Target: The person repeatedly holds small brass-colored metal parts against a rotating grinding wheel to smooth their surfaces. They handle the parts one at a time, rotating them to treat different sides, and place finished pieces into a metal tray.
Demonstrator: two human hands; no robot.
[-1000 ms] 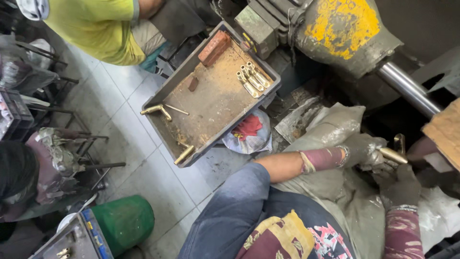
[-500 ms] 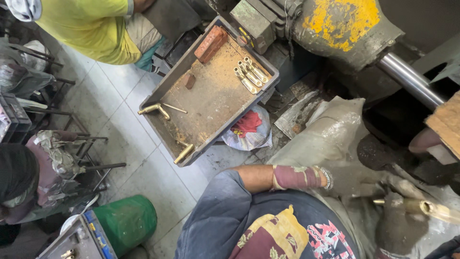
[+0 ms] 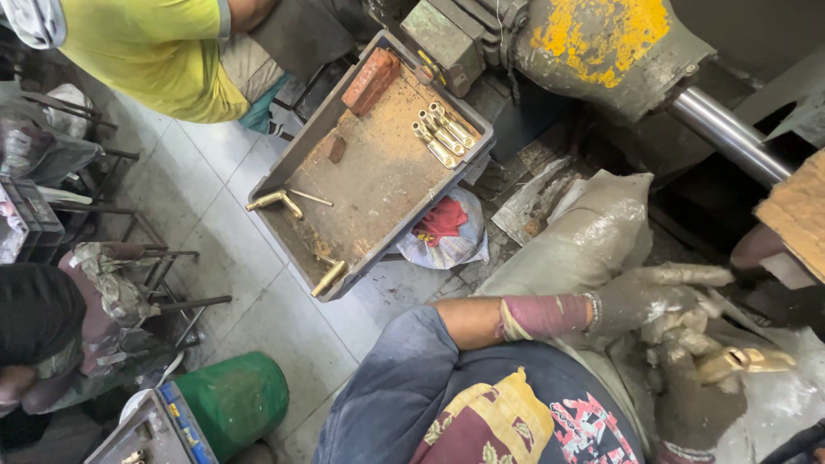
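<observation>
Both my gloved hands meet over a brass piece, low right.

My right hand (image 3: 687,365), in a grimy grey glove, grips the small brass fitting (image 3: 746,358) at its near end. My left hand (image 3: 657,296) lies just above it, fingers stretched out loose, holding nothing. Up left sits the rusty metal tray (image 3: 378,185) with four brass tubes (image 3: 440,136).

Both gloves, left (image 3: 649,296) and right (image 3: 687,378), are grimy matt cloth. The fitting (image 3: 746,359) in the right one is shiny brass. The tray (image 3: 284,167) beyond is rusty metal.
</observation>
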